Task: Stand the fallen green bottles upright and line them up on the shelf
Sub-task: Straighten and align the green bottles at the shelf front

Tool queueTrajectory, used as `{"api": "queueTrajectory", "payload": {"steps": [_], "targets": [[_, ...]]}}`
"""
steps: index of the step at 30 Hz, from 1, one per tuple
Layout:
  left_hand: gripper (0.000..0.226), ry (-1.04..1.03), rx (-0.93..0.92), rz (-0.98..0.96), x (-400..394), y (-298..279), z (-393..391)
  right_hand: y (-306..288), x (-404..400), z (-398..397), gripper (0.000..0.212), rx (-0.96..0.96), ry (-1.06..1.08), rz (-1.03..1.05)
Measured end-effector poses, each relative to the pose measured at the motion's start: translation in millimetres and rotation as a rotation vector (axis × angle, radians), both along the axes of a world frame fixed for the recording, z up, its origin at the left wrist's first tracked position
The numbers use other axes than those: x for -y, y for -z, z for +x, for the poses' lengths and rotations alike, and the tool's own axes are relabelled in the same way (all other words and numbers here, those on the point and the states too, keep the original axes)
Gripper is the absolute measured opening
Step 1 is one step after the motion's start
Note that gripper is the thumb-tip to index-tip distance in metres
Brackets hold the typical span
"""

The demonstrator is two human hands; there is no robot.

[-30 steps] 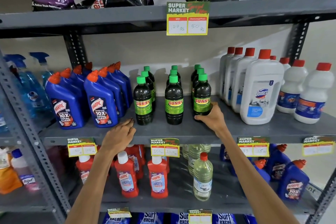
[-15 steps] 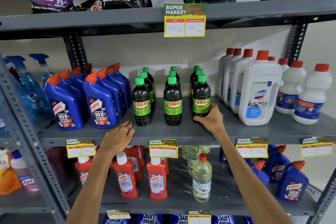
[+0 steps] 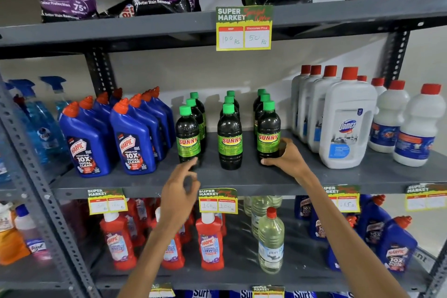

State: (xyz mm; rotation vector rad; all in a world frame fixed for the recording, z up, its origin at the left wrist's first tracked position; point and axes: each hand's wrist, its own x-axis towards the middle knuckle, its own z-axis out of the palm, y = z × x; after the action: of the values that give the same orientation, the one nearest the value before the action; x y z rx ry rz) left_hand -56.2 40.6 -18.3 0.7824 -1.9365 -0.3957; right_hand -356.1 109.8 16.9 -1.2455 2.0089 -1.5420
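The dark plastic green-capped bottle [image 3: 268, 135] at 3 o'clock is being gripped low by the right hand [image 3: 287, 157]; it should be nudged flush. The left hand [image 3: 179, 191] is being held loosely curled, empty.

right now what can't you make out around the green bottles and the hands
- Rear green bottles, head view: front bottles hide their bodies and labels; only caps show.
- Left hand, head view: motion blur; contact with the front left bottle unclear.
- Right hand grip, head view: the front right bottle hides the fingertips.
- Price tag, head view: handwriting too small.
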Motion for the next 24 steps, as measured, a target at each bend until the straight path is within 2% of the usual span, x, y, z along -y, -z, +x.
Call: {"api": "queueTrajectory", "payload": {"steps": [2,3,4,6,8,9,12,14,20,24], "targets": [[0.062,0.101,-0.068,0.113,-8,-6,-30,-7,-3,-5,0.071,0.009,-0.066,0.003],[0.071,0.144,-0.081,0.217,-6,-11,-45,-11,-4,-6,0.057,0.006,-0.111,0.003],[0.085,0.168,-0.071,0.332,-1,-16,-59,-13,-4,-7,0.051,0.006,-0.153,0.001],[0.109,0.148,-0.005,0.470,15,-26,-80,-13,-2,-10,0.051,0.008,-0.184,-0.012],[0.116,0.104,0.036,0.528,32,-32,-92,-9,-1,-12,0.060,0.012,-0.188,-0.013],[0.110,0.098,0.039,0.560,37,-37,-95,-8,0,-13,0.062,0.011,-0.189,-0.013],[0.061,0.186,0.010,0.612,41,-45,-99,-6,1,-15,0.060,-0.004,-0.171,-0.016],[0.049,0.263,0.005,0.589,40,-46,-101,-6,0,-15,0.058,-0.011,-0.161,-0.026],[0.052,0.344,-0.007,0.563,44,-37,-100,2,-1,-20,0.066,-0.024,-0.109,-0.006],[0.058,0.350,0.023,0.573,49,-32,-101,1,-5,-16,0.059,-0.035,-0.106,-0.019]]}}
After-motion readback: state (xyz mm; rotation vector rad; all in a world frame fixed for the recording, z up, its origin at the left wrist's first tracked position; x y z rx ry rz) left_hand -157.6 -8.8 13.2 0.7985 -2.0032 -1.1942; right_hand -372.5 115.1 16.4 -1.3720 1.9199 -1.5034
